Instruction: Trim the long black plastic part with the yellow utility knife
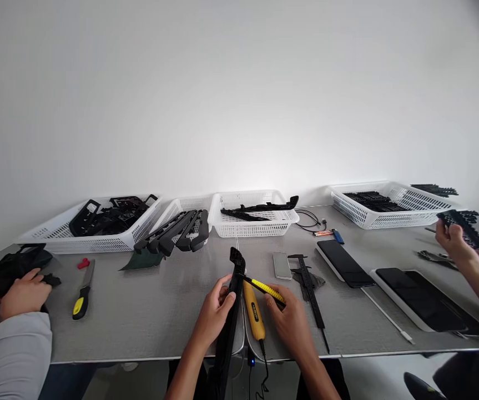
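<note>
The left hand grasps a long black plastic part around its length, thumb laid over it. The part slants across the middle of the front edge of the surface, its hooked upper end above the surface and its lower end out beyond that edge. The right hand is closed around a slim yellow-and-black tool, whose tip points at the part's right side below the hook; whether tip and part touch is too small to tell.

A yellow corded tool lies between the two hands, its cord hanging over the front edge. To its right lie a pale flat block and a dark caliper, the caliper running down close to the front edge.

By the back edge, a white basket holds more long black parts, and another white basket with black pieces stands towards the back right corner. Near the left end of the surface, a co-worker's hand rests on a black item; near the right end, another co-worker's hand holds a black toothed piece.
</note>
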### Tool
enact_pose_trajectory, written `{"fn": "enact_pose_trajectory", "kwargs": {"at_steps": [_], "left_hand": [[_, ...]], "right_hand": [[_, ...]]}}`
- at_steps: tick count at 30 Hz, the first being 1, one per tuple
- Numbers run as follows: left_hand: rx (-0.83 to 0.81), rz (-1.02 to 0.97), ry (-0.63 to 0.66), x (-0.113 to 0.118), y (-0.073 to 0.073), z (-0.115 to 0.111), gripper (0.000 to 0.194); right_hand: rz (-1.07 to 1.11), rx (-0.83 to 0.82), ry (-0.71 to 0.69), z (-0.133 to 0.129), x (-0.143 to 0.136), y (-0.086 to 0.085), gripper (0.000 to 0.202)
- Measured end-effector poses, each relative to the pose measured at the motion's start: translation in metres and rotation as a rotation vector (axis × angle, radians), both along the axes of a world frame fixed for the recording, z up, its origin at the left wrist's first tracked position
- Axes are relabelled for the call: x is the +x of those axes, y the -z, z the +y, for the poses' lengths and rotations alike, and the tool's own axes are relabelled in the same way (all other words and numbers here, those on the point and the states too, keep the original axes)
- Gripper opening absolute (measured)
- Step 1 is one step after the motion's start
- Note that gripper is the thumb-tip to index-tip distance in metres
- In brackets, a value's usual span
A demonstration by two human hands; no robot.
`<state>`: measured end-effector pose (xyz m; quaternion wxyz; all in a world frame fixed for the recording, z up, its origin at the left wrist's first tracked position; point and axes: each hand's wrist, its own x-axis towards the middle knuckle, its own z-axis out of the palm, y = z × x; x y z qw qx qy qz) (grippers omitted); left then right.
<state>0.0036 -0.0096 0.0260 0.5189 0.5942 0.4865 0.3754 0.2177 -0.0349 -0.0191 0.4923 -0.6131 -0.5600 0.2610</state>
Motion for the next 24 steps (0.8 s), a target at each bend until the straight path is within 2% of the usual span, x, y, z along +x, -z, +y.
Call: {"fn": "enact_pose_trajectory", "kwargs": {"at_steps": [9,14,19,24], "left_hand": [[0.014,0.019,0.004,0.0,0.002,0.001,0.052],[0.014,0.046,-0.052,-0.002,0.008,0.004,0.054],[0.026,0.074,-0.06,-0.004,0.011,0.005,0.055],[0.033,0.073,-0.056,-0.003,0.01,0.004,0.054]], "right_hand": [[0.0,0.026,0.093,0.002,0.002,0.0,0.041],[-0.037,0.029,0.076,0.002,0.002,-0.002,0.027],[-0.036,0.033,0.072,0.001,0.001,-0.004,0.03],[-0.04,0.021,0.044,0.0,0.001,-0.005,0.024]]}}
